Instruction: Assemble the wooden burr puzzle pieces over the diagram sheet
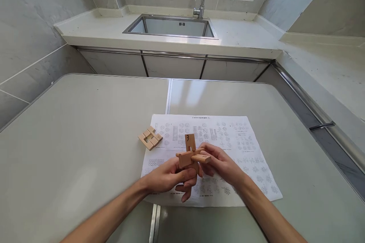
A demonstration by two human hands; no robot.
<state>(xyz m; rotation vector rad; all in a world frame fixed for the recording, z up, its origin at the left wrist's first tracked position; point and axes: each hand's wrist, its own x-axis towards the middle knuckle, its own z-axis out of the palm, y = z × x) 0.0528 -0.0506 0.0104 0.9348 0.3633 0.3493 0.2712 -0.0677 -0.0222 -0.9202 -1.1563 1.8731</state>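
Note:
Several interlocked wooden pieces form a wooden puzzle, held up above a printed sheet. One upright piece of it carries a dark mark, and another juts out to the right. My left hand grips the puzzle from the lower left, its thumb and fingers closed round the base. My right hand pinches the right side, with some fingertips hidden behind the wood. On the sheet's left edge lies a flat group of notched wooden pieces, apart from both hands.
The sheet, covered in small diagrams, lies on a pale table with a metal seam down its middle. Beyond the table is a counter with a sink and faucet. A tiled wall stands at the left.

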